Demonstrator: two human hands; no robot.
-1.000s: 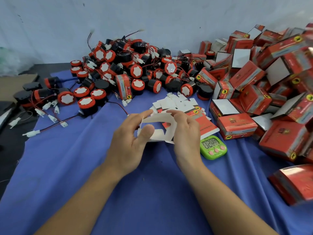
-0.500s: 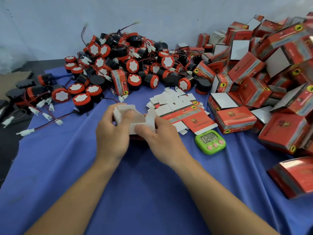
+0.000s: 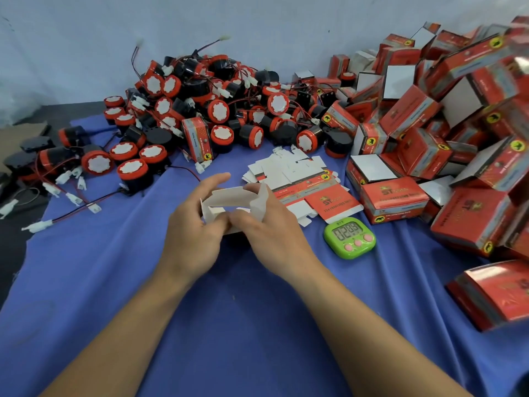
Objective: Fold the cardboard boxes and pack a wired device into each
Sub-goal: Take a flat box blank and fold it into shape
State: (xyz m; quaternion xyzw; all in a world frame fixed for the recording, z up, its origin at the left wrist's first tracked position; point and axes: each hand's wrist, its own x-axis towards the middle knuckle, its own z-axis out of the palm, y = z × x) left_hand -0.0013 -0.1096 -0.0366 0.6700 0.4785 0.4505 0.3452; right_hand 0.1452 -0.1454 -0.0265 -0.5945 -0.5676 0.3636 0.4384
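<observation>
A half-formed cardboard box (image 3: 233, 199), white inside facing me, is held over the blue cloth between both hands. My left hand (image 3: 193, 233) grips its left side, thumb pressing at the bottom flap. My right hand (image 3: 272, 233) grips its right side, thumb meeting the left thumb at the flap. A stack of flat box blanks (image 3: 300, 181) lies just behind. A heap of red-and-black wired devices (image 3: 217, 110) with white connectors fills the back left.
A big pile of folded red boxes (image 3: 446, 133) covers the right side. A green digital timer (image 3: 349, 236) sits right of my right hand. Loose devices and white connectors (image 3: 37, 226) trail to the cloth's left edge. Bare blue cloth (image 3: 229, 310) lies around my forearms.
The box was carried left and down from in front of the blanks. My hands have closed in on it, and both thumbs now press together at its lower flap.
</observation>
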